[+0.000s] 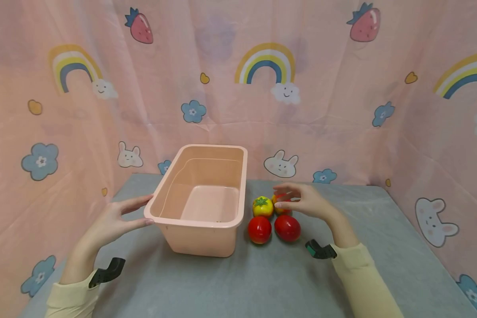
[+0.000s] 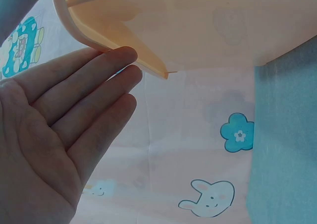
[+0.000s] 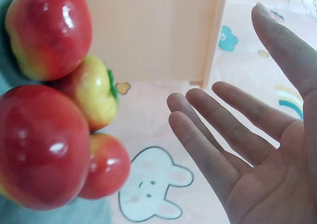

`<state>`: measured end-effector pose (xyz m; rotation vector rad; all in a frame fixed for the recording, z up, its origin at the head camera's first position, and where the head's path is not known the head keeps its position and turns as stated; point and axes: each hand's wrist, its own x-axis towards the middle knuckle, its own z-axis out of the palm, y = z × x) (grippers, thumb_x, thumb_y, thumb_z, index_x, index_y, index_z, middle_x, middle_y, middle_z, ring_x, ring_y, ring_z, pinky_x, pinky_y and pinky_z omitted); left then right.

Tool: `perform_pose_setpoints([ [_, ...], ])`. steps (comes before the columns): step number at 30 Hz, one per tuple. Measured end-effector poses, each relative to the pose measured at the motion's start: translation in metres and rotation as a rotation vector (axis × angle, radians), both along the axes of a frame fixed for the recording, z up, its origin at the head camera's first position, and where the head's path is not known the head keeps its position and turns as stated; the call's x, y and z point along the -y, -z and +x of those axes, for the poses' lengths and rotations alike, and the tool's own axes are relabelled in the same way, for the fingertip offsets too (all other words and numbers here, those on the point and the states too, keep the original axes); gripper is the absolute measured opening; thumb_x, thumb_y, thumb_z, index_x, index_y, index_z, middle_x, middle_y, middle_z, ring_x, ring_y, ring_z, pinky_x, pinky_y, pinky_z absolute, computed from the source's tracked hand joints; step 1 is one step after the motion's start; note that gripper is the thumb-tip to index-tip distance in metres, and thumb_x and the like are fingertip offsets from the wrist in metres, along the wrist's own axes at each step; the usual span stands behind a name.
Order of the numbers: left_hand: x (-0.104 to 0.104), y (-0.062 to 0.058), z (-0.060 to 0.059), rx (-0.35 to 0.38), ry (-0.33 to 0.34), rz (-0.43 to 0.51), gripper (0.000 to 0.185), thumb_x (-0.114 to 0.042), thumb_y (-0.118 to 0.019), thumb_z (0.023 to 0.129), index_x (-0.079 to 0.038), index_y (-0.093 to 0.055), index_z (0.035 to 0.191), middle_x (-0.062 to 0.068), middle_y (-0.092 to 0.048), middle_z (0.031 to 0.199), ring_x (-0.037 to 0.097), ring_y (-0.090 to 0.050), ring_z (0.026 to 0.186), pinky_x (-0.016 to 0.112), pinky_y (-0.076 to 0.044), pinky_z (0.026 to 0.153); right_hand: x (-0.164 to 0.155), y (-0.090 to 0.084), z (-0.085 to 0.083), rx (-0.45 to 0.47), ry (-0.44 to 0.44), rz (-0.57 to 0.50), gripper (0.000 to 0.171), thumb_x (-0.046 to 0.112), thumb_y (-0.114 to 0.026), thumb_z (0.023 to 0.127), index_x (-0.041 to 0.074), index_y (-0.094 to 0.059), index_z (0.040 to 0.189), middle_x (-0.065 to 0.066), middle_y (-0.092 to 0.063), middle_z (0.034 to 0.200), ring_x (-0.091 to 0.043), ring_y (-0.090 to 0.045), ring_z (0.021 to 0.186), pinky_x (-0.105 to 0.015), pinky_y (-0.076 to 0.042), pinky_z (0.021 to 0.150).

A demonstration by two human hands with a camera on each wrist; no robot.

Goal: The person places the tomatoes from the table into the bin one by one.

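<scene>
I see my left hand (image 1: 115,221) flat and open against the near left corner of the bin (image 1: 200,201), fingers straight, touching the rim and wall without curling round them; that grip holds nothing. My right hand (image 1: 304,201) hovers open, fingers spread and relaxed, over the far red fruit (image 1: 281,204) of the four fruits sitting just right of the bin on the counter (image 1: 262,282). Beside it lies the yellow fruit (image 1: 263,206), with two red fruits (image 1: 259,229) in front, all touching or nearly so. From the head view I cannot quite tell whether the fingertips already touch the far fruit; the right wrist view suggests they are apart. To do this well, I judge the left palm should brace the bin while the right comes down from above and closes on one fruit alone, since the neighbours sit tight and would roll if nudged. No brand, label or readable writing shows; the backdrop bears only rainbows, bunnies, flowers and strawberries.
</scene>
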<state>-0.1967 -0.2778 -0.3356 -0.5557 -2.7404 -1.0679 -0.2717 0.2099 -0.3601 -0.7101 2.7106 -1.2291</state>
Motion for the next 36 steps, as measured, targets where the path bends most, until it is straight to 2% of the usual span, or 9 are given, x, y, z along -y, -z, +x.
perform_pose_setpoints([
  [9,0.003,0.003,-0.002,0.002,-0.018,-0.011,0.060,-0.036,-0.075,0.081,-0.021,-0.055,0.135,0.001,-0.058,0.134,0.034,-0.052,0.123,0.056,-0.047,0.094,-0.008,0.015,0.007,0.039,0.019,-0.020,0.059,0.041,-0.071,0.083,0.011,-0.055,0.131,-0.010,-0.060,0.128,-0.030,-0.060,0.110,-0.038,-0.056,0.085],
  [22,0.001,0.002,0.000,-0.028,-0.026,-0.040,0.059,-0.036,-0.075,0.080,-0.021,-0.056,0.134,0.001,-0.059,0.132,0.033,-0.055,0.121,0.052,-0.048,0.093,-0.027,0.040,0.009,0.039,0.057,-0.019,0.057,0.040,-0.071,0.083,0.013,-0.056,0.130,-0.008,-0.061,0.126,-0.031,-0.059,0.112,-0.039,-0.055,0.086],
  [31,0.002,0.002,-0.002,-0.038,-0.030,-0.050,0.060,-0.036,-0.076,0.080,-0.022,-0.055,0.135,-0.002,-0.059,0.132,0.031,-0.055,0.121,0.050,-0.049,0.094,-0.035,0.048,0.016,0.067,0.061,-0.061,0.054,0.034,-0.071,0.084,0.012,-0.055,0.130,-0.012,-0.061,0.125,-0.033,-0.058,0.114,-0.046,-0.053,0.089],
  [36,0.002,0.003,-0.002,-0.029,-0.028,-0.046,0.060,-0.037,-0.075,0.080,-0.023,-0.055,0.135,-0.001,-0.059,0.132,0.031,-0.054,0.122,0.051,-0.048,0.094,-0.039,0.054,0.017,0.056,0.074,-0.049,0.056,0.036,-0.071,0.083,0.011,-0.055,0.131,-0.012,-0.061,0.127,-0.034,-0.058,0.115,-0.047,-0.053,0.090],
])
